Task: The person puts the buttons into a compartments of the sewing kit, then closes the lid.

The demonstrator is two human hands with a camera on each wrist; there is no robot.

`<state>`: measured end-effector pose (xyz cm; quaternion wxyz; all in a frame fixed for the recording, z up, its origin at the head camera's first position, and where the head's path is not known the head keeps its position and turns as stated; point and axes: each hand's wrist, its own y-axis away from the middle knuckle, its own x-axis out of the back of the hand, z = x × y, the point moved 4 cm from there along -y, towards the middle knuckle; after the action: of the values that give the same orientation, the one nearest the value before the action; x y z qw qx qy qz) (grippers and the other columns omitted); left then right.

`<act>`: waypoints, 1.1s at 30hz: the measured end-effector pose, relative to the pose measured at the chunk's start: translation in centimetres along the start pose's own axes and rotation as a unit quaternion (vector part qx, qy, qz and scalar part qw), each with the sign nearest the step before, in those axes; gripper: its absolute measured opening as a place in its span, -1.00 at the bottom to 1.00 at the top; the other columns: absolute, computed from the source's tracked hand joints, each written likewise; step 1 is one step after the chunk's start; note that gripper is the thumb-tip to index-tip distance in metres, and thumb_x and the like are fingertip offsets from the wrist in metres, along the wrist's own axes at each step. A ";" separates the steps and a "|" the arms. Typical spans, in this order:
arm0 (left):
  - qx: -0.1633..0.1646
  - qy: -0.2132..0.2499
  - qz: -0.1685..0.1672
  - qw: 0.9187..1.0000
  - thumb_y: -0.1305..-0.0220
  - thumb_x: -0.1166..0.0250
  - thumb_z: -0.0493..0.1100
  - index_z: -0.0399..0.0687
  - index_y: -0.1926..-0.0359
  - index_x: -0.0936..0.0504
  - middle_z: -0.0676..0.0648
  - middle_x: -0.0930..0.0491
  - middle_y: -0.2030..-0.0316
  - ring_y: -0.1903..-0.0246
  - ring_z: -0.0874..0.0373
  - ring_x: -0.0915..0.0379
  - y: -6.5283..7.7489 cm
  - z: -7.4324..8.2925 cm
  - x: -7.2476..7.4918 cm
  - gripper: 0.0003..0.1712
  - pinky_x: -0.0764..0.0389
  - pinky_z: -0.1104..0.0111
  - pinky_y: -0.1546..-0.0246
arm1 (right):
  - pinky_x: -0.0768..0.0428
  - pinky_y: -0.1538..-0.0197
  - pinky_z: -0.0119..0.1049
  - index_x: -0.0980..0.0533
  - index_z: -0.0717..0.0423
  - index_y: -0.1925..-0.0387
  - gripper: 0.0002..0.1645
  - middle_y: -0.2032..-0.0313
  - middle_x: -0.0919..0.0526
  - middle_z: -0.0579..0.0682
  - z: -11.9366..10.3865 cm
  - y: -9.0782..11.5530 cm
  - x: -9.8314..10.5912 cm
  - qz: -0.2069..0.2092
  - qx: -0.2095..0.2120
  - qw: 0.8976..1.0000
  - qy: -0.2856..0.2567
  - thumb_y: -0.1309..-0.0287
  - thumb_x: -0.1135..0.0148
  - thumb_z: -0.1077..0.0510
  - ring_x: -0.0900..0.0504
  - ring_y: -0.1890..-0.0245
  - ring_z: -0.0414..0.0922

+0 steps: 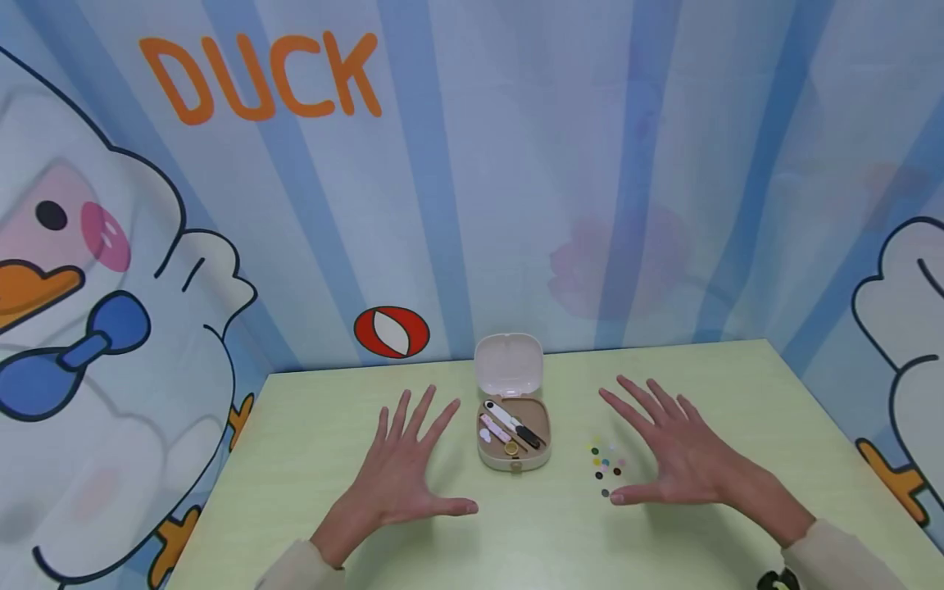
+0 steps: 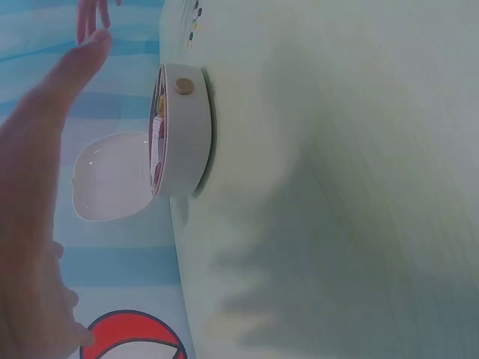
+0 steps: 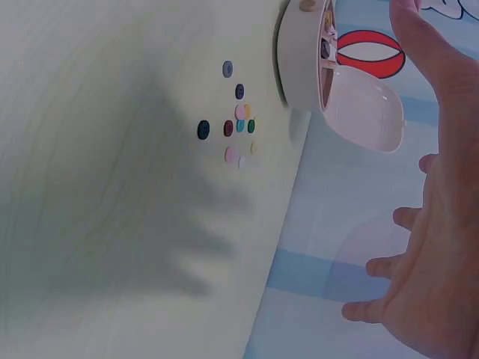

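Both hands hover over the table with fingers spread and nothing held. My left hand is to the left of a small beige sewing box, its thumb pointing toward the box. The white lid of the box stands raised at the back. Inside lie a white and black tool, a pink patterned piece and a small gold round item. My right hand is to the right of several small coloured buttons scattered on the table; its thumb tip overlaps the nearest grey button closely in the head view.
The pale yellow-green table ends at a blue striped curtain with cartoon duck prints behind and at both sides. A dark object shows by the right sleeve at the bottom edge.
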<state>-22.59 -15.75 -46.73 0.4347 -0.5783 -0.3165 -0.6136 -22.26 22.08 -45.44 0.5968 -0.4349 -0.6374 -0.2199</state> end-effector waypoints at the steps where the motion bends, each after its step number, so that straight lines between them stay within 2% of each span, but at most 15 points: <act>1: 0.000 0.005 0.001 1.000 0.22 -0.25 0.81 0.42 -0.68 0.15 -0.03 0.36 -0.67 -0.60 -0.29 0.43 -0.1 0.0 0.0 0.51 0.22 -0.38 -0.47 | -0.22 -0.21 0.64 0.04 -0.29 -0.67 0.44 -0.63 0.01 0.03 0.1 0.0 0.0 -0.001 0.000 1.000 -0.006 0.11 -0.40 -0.64 -0.11 -0.48 0.46; 4: 0.001 0.024 0.006 1.000 0.22 -0.27 0.79 0.39 -0.69 0.16 -0.01 0.37 -0.67 -0.61 -0.26 0.43 -0.6 0.2 -0.2 0.53 0.16 -0.33 -0.49 | -0.31 -0.19 0.60 0.04 -0.27 -0.67 0.43 -0.61 -0.04 0.07 0.5 0.0 0.0 0.001 0.002 1.000 -0.022 0.10 -0.42 -0.61 -0.18 -0.46 0.45; 8: -0.004 0.062 0.024 0.998 0.20 -0.36 0.72 0.33 -0.69 0.15 -0.02 0.28 -0.67 -0.61 -0.21 0.39 -1.3 0.3 -0.6 0.54 0.08 -0.27 -0.51 | -0.39 -0.16 0.52 0.02 -0.26 -0.67 0.43 -0.58 -0.12 0.12 1.2 0.2 0.0 0.010 0.002 0.999 -0.042 0.09 -0.45 -0.59 -0.23 -0.46 0.35; 12: -0.001 0.117 0.042 0.992 0.17 -0.47 0.61 0.33 -0.69 0.15 -0.01 0.18 -0.67 -0.62 -0.15 0.31 -1.9 0.2 -1.4 0.52 -0.13 -0.28 -0.45 | -0.42 -0.14 0.49 -0.04 -0.26 -0.65 0.40 -0.54 -0.20 0.12 2.1 0.7 -0.4 0.013 -0.012 0.998 -0.068 0.11 -0.52 -0.53 -0.28 -0.44 0.26; 15: 0.007 0.172 0.045 0.984 0.14 -0.55 0.50 0.41 -0.68 0.17 0.00 0.14 -0.66 -0.61 -0.11 0.26 -2.4 0.1 -2.4 0.50 -0.26 -0.31 -0.38 | -0.41 -0.16 0.47 -0.12 -0.24 -0.63 0.37 -0.50 -0.27 0.11 2.6 1.2 -0.7 0.013 -0.025 0.995 -0.093 0.13 -0.57 -0.48 -0.30 -0.41 0.25; 22: 0.016 0.274 0.031 0.961 0.10 -0.64 0.37 0.48 -0.66 0.10 0.05 0.10 -0.65 -0.59 0.01 0.12 -3.4 0.0 -5.1 0.44 -0.26 -0.24 -0.41 | -0.43 -0.18 0.40 -0.28 -0.25 -0.55 0.19 -0.40 -0.39 0.09 3.8 2.7 -1.8 0.002 -0.054 0.987 -0.153 0.07 -0.59 -0.40 -0.34 -0.35 0.20; 27: 0.019 0.310 0.025 0.950 0.10 -0.63 0.39 0.31 -0.66 0.02 0.02 0.06 -0.64 -0.59 -0.01 0.09 -4.1 0.3 -6.8 0.43 -0.23 -0.22 -0.43 | -0.52 -0.12 0.31 -0.43 -0.17 -0.45 0.04 -0.28 -0.49 0.06 4.2 3.5 -3.0 0.007 -0.048 0.985 -0.168 0.05 -0.60 -0.35 -0.42 -0.26 0.17; 30: 0.021 0.327 0.028 0.944 0.11 -0.63 0.38 0.15 -0.67 0.01 -0.01 0.03 -0.63 -0.59 -0.04 0.08 -4.5 0.7 -7.6 0.45 -0.22 -0.21 -0.44 | -0.57 -0.04 0.15 -0.54 -0.08 -0.35 -0.06 -0.17 -0.53 -0.04 4.3 3.9 -3.7 0.018 -0.030 0.986 -0.165 0.03 -0.61 -0.31 -0.47 -0.16 0.06; 33: 0.031 0.338 0.031 0.940 0.13 -0.65 0.37 0.05 -0.67 0.01 -0.01 0.02 -0.63 -0.59 -0.03 0.09 -4.8 0.9 -8.3 0.49 -0.19 -0.18 -0.46 | -0.59 0.03 -0.02 -0.61 -0.07 -0.27 -0.18 -0.07 -0.54 -0.14 4.6 4.2 -4.4 0.018 -0.019 0.986 -0.167 0.00 -0.59 -0.29 -0.47 -0.07 -0.09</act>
<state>-26.94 -11.56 -54.19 0.5526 -0.3322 -0.1519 -0.7492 -21.82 26.64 -51.50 0.4776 -0.4883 -0.7157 -0.1457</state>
